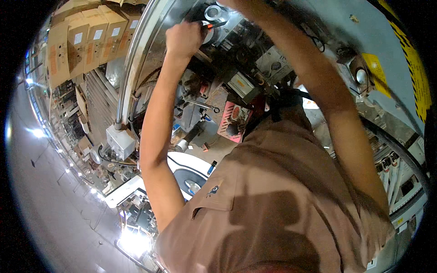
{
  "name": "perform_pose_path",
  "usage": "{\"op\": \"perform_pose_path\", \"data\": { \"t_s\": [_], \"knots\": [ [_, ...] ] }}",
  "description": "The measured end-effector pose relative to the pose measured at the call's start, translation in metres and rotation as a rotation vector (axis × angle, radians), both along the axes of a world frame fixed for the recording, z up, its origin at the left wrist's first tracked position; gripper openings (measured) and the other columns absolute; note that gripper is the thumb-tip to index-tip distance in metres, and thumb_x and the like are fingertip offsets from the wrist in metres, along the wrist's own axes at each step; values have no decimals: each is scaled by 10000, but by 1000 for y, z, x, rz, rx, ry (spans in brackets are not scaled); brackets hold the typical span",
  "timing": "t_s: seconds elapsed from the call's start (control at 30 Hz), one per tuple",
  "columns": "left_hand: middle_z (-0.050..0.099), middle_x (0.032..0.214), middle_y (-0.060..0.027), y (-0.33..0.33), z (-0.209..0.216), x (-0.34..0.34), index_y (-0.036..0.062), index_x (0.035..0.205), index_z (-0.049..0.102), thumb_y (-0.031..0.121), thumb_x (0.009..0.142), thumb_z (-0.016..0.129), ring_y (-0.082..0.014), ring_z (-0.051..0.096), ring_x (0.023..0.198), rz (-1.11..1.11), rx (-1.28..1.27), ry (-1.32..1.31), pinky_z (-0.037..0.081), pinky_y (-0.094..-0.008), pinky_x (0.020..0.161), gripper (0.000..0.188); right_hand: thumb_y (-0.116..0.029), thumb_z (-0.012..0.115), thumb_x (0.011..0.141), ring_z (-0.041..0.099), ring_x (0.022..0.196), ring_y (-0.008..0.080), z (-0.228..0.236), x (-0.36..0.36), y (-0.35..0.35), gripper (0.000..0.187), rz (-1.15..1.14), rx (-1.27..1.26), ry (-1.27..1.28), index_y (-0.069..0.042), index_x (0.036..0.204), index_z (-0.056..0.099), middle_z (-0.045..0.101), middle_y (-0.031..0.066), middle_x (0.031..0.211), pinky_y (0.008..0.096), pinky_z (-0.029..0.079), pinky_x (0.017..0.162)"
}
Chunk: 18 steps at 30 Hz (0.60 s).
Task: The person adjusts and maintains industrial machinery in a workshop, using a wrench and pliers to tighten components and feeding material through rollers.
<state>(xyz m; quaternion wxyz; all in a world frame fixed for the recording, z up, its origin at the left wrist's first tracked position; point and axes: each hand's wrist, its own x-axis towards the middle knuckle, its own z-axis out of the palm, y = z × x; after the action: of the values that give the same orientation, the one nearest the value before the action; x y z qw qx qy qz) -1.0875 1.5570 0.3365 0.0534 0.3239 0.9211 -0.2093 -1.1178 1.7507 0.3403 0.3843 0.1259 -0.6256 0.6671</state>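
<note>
My left hand (183, 40) is closed in a fist at the top, left of centre. A slim black tool with an orange band (215, 25) sticks out of it to the right; its kind does not show. Right beside the tool are round metal machine parts (212, 12) in the lit opening. My right hand (233, 3) reaches to the upper edge, near those round parts. Its fingers are cut off by the picture's edge, so its grip is hidden.
Several cardboard boxes (93, 41) stand at the upper left, behind a curved metal rail (132, 63). Below my hands are machine blocks (240, 85), a combination spanner (202, 105) and a pink slotted tray (226, 119). A black hose (393, 145) runs along the right.
</note>
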Motion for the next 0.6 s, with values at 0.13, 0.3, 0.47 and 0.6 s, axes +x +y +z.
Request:
{"op": "perform_pose_path", "data": {
  "t_s": [0.13, 0.3, 0.47, 0.6],
  "knots": [
    [754, 896, -97, 4, -30, -12, 155, 925, 767, 392, 957, 606, -299, 751, 836, -71, -71, 82, 589, -441, 665, 288, -160, 561, 1015, 556, 674, 233, -154, 60, -17, 253, 60, 247, -615, -42, 1229, 627, 579, 128, 826, 423, 461, 681],
    [757, 977, -64, 13, -53, -26, 203, 999, 782, 275, 965, 592, -262, 749, 924, -41, -108, 127, 593, -427, 726, 206, -177, 608, 962, 685, 878, 332, -249, 60, -46, 550, 185, 299, -904, -94, 1492, 489, 715, 197, 1061, 451, 531, 858],
    [758, 993, -66, 16, -59, -26, 195, 1017, 784, 240, 957, 588, -267, 748, 941, -1, -122, 86, 595, -412, 751, 210, -188, 629, 934, 269, 1500, 394, -270, 51, -87, 813, 162, 603, -994, -14, 1593, 185, 256, 268, 1614, 440, 280, 1226],
    [761, 1005, -68, 44, -62, -30, 197, 1020, 786, 235, 954, 587, -274, 748, 953, -50, -122, 77, 597, -415, 768, 213, -166, 630, 924, 278, 1503, 379, -278, 48, -81, 780, -126, 528, -800, -48, 1588, 237, 264, 238, 1625, 455, 261, 1237]
  ]
}}
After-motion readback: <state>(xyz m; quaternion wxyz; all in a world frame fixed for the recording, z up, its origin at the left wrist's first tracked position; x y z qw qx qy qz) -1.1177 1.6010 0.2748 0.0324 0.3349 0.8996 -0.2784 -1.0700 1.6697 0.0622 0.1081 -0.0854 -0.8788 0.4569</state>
